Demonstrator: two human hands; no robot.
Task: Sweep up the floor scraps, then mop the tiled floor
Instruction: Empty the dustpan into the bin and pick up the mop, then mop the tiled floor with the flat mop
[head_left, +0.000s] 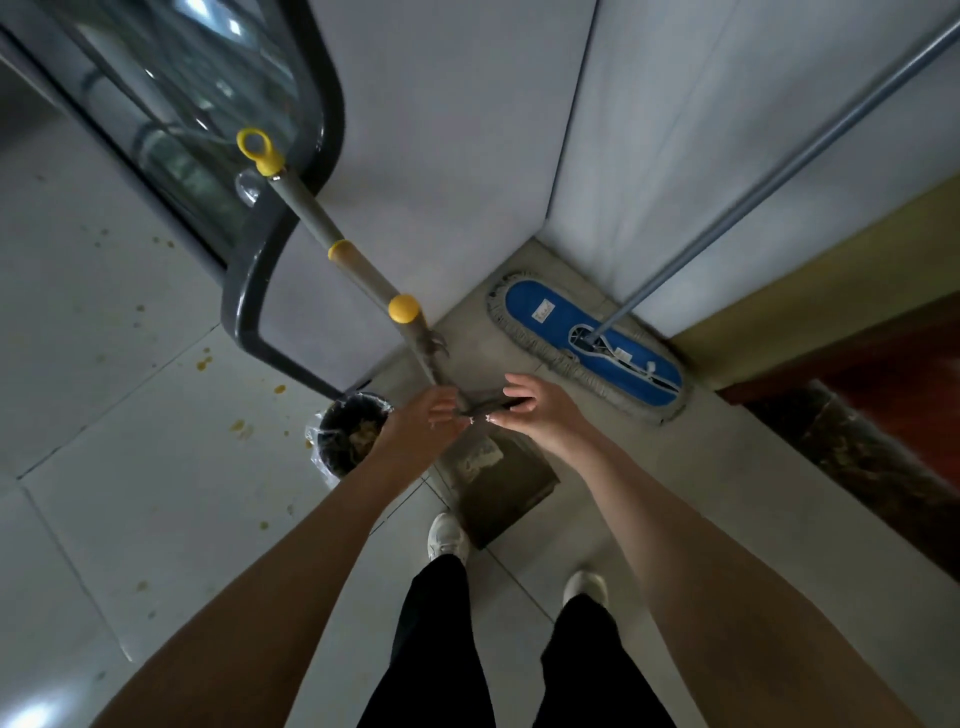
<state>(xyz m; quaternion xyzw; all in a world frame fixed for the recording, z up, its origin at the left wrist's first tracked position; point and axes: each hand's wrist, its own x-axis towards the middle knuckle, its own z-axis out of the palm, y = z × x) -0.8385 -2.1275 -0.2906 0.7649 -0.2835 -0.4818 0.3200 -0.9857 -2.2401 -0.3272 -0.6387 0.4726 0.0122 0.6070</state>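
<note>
Scraps (239, 427) lie in yellowish flecks and smears across the pale tiled floor (156, 493) to the person's left, scattered from beside the bin out toward the glass-fronted cabinet (270, 291). More of the same stuff sits inside the lined bin (353, 431), so I judge that some has been gathered and tipped, but the sweeping is not finished.

Just beside the bin the dustpan (498, 483) stands on the floor in front of the person's shoes. It has a whitish smear near its top, and its long handle (363, 270), grey with yellow fittings, leans up toward the cabinet. Both hands meet at the dark upper edge of the pan. The left hand (426, 415) has its fingertips on that edge, though blur hides whether they pinch it. The right hand (540, 410) is spread, fingers straight, and touches the same edge from the other side.

The mop (582, 343), a flat blue head with a grey fringe, rests on the floor in the corner. Its pole (805, 156) is propped against the wall (467, 156), and no hand is on it. Mopping looks not yet begun; the flecks on the left want clearing first.
</note>
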